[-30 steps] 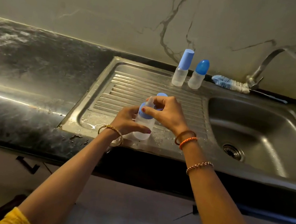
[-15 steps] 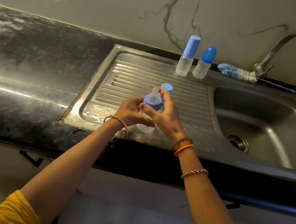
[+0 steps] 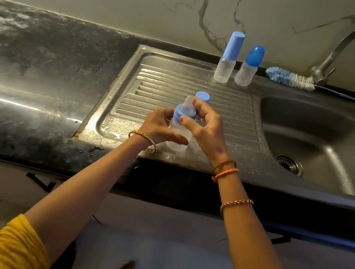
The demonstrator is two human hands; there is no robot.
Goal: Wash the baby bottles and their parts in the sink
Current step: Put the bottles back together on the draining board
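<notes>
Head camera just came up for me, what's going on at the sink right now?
A person stands at the draining board with a baby bottle in both hands. The left hand grips its clear body; the right hand is curled round the blue collar under the teat. A loose blue cap sits just behind. Two capped bottles and a bottle brush wait by the wall. The tap looks off.

A clear baby bottle [image 3: 177,134] with blue collar and teat stands upright at frame centre. Two capped bottles, one tall [image 3: 227,57] and one short [image 3: 249,66], stand side by side in the upper middle.
</notes>
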